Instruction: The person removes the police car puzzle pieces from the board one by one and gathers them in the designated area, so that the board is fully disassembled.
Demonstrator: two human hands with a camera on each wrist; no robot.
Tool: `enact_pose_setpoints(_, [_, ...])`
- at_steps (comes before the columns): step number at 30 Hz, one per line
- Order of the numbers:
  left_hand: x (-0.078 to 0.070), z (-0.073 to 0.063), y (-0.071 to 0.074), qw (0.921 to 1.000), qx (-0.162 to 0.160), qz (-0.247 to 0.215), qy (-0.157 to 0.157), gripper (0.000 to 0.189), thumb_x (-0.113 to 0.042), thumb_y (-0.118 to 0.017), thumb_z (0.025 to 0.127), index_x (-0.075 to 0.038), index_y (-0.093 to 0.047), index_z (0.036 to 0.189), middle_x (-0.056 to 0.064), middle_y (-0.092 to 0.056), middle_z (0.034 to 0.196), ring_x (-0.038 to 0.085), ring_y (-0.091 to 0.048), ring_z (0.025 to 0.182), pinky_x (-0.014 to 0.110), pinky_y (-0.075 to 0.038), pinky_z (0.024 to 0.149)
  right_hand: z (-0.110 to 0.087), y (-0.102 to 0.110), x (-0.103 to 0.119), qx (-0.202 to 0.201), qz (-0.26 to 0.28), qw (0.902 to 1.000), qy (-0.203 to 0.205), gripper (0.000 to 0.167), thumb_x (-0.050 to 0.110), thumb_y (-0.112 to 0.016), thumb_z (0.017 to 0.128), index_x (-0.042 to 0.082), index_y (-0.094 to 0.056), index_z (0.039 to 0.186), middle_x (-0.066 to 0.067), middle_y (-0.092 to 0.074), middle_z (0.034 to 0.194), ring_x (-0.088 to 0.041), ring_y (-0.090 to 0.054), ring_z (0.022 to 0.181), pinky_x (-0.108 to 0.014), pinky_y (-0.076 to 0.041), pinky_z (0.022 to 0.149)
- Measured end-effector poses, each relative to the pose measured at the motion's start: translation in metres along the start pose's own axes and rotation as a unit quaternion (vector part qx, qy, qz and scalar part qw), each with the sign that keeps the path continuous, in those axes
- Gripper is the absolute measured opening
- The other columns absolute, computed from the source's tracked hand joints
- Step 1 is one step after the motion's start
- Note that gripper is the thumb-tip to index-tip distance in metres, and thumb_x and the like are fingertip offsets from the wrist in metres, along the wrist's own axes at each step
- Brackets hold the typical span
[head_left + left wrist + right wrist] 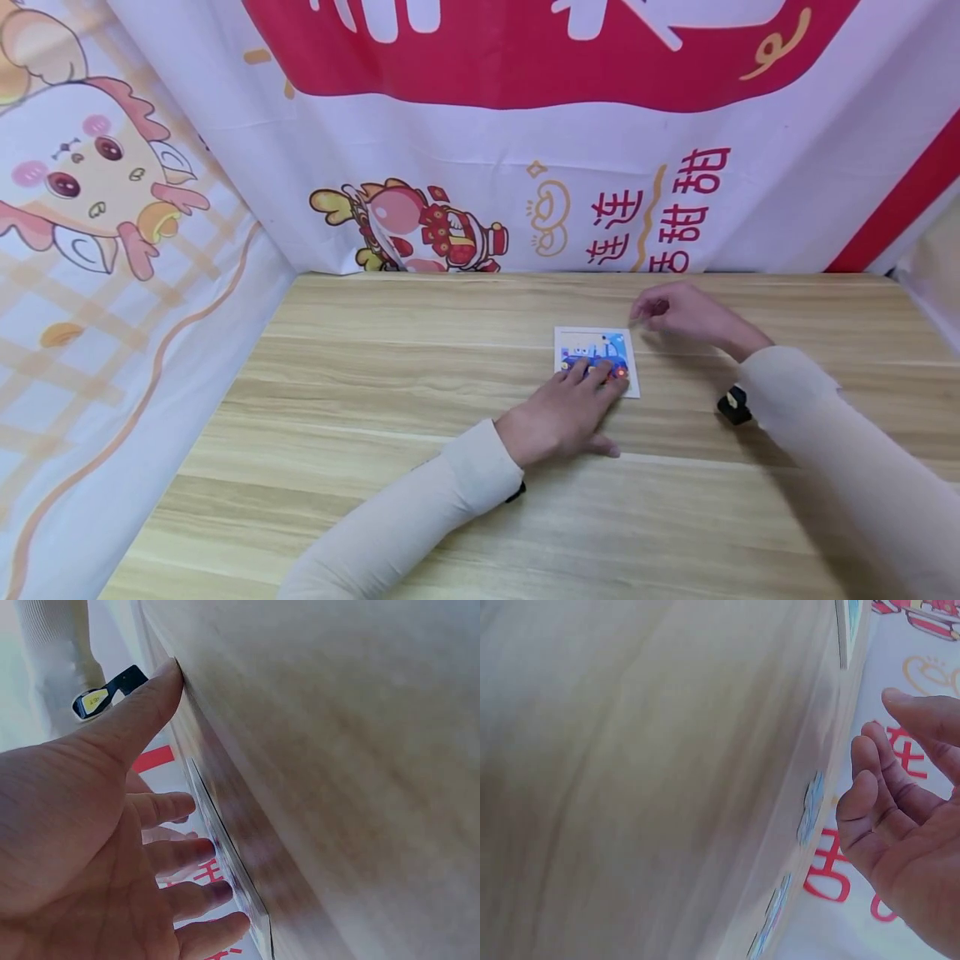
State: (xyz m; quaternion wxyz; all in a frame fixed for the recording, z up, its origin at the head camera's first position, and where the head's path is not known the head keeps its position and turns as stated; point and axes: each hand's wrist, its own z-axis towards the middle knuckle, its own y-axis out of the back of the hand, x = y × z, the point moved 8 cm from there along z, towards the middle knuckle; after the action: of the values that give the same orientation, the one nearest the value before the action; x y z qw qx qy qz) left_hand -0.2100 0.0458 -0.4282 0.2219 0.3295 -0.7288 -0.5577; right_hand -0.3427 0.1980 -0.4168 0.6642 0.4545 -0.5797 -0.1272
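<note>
A small square picture board [588,340] with a white border and a cartoon blue vehicle lies flat on the wooden table. My left hand [561,417] reaches over its near edge, fingers spread and fingertips resting on the picture. In the left wrist view, the thumb stands out to the side, touching or close to the tabletop. To the right of the board, my right hand [686,315] hovers above the table. Its fingers are loosely bent, and the right wrist view shows nothing between them and the thumb.
Flat colourful pieces with uneven outlines, one [811,808] nearer the board and another [772,919] farther off, lie on the tabletop [360,400] in the right wrist view. A printed cloth [480,142] hangs along the table's far edge, with another patterned cloth [112,333] at the left.
</note>
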Motion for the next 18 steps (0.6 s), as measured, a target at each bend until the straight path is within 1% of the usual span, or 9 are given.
enact_pose_setpoints(4, [0.000,0.001,0.000,1.0000,0.000,0.005,-0.002,0.088,-0.066,-0.063,0.095,-0.023,-0.032,0.165,0.004,-0.028,0.173,0.033,-0.028,0.160,0.042,-0.033,0.128,0.005,-0.009,0.008,0.009,0.011,0.9997,0.018,0.020,-0.002,-0.068,0.094,0.005,-0.077,0.112,-0.014,-0.076,0.113,-0.031,-0.067,0.110,-0.052,-0.051,0.101])
enact_pose_setpoints(11, [0.000,0.002,0.000,1.0000,0.007,0.001,-0.005,0.088,-0.065,-0.062,0.096,-0.022,-0.030,0.166,0.004,-0.026,0.174,0.033,-0.027,0.160,0.042,-0.031,0.129,0.009,-0.023,0.019,0.034,0.029,0.9988,0.017,0.022,-0.001,-0.067,0.095,0.007,-0.077,0.113,-0.013,-0.075,0.116,-0.034,-0.066,0.115,-0.060,-0.048,0.106])
enact_pose_setpoints(15, [0.001,0.002,0.000,0.9999,0.015,-0.006,-0.004,0.087,-0.064,-0.062,0.097,-0.022,-0.029,0.166,0.003,-0.023,0.175,0.033,-0.026,0.161,0.042,-0.030,0.129,0.011,-0.028,0.021,0.047,0.020,0.9986,0.016,0.023,0.000,-0.067,0.095,0.010,-0.077,0.113,-0.013,-0.072,0.119,-0.033,-0.064,0.113,-0.057,-0.050,0.102])
enact_pose_setpoints(18, [0.001,0.002,0.000,0.9998,0.016,-0.009,-0.003,0.087,-0.064,-0.062,0.097,-0.023,-0.029,0.166,0.003,-0.023,0.175,0.033,-0.026,0.160,0.042,-0.030,0.129,0.012,-0.031,0.023,0.059,0.001,0.9980,0.022,0.023,0.001,-0.067,0.095,0.014,-0.078,0.111,-0.011,-0.070,0.121,-0.028,-0.061,0.109,-0.049,-0.050,0.097])
